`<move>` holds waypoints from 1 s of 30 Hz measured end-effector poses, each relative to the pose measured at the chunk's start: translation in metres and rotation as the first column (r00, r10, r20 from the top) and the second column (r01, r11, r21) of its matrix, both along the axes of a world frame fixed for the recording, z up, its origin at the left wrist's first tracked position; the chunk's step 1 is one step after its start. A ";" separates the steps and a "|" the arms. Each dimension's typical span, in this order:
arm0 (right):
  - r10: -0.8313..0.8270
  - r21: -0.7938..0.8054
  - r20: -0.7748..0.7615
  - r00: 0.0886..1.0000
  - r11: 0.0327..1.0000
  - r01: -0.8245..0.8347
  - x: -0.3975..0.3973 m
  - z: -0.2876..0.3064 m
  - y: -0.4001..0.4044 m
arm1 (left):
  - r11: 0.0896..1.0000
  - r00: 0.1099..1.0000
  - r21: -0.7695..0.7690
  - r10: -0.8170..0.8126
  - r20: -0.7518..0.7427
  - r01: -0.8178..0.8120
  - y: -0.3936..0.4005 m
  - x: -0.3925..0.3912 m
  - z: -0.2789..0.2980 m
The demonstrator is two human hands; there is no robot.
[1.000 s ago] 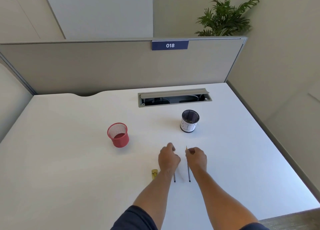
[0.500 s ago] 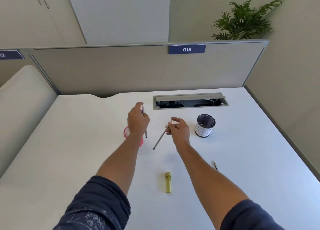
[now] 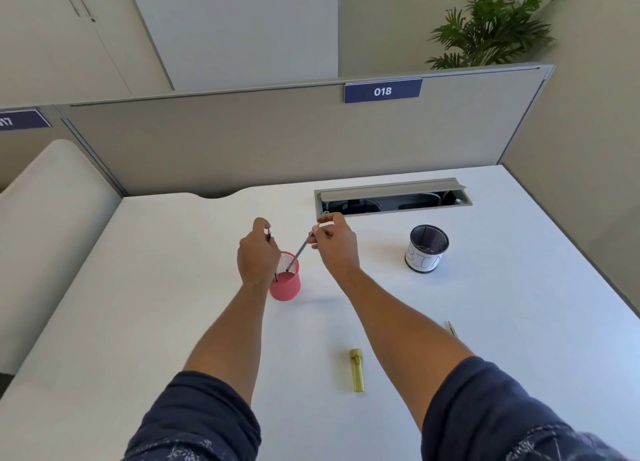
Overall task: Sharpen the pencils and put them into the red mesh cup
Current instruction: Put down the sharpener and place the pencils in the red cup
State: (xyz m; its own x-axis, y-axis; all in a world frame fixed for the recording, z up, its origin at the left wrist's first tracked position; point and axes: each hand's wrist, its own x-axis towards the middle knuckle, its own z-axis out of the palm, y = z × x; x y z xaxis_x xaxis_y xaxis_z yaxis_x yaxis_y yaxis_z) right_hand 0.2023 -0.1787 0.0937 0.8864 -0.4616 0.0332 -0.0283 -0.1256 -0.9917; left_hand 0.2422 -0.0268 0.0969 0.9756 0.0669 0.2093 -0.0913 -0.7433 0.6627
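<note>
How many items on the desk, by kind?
Pencils: 3, one in the left hand, one in the right hand, one on the desk
Mesh cups: 2, red and black
Sharpener: 1, yellow
Total: 6

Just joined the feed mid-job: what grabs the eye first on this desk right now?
Both hands meet over the red mesh cup at mid-desk: the left hand and right hand each hold a pencil with its lower end inside the cup. Nearer the person lies a yellow sharpener, and a black mesh cup with a white label stands to the right, below the open cable tray.
</note>
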 end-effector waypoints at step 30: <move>0.180 -0.052 -0.277 0.944 0.978 -0.202 0.014 -0.041 0.015 | 0.999 0.999 -0.031 -0.031 -0.037 0.030 0.015 -0.007 -0.046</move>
State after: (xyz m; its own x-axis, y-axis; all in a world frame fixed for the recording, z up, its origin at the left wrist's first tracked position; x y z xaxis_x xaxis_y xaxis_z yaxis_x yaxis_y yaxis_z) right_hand 0.2164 -0.1641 0.0526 0.9384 -0.2887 -0.1897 -0.2608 -0.2320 -0.9371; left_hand 0.2352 -0.0114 0.0509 0.9843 0.0426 0.1710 -0.0884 -0.7200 0.6883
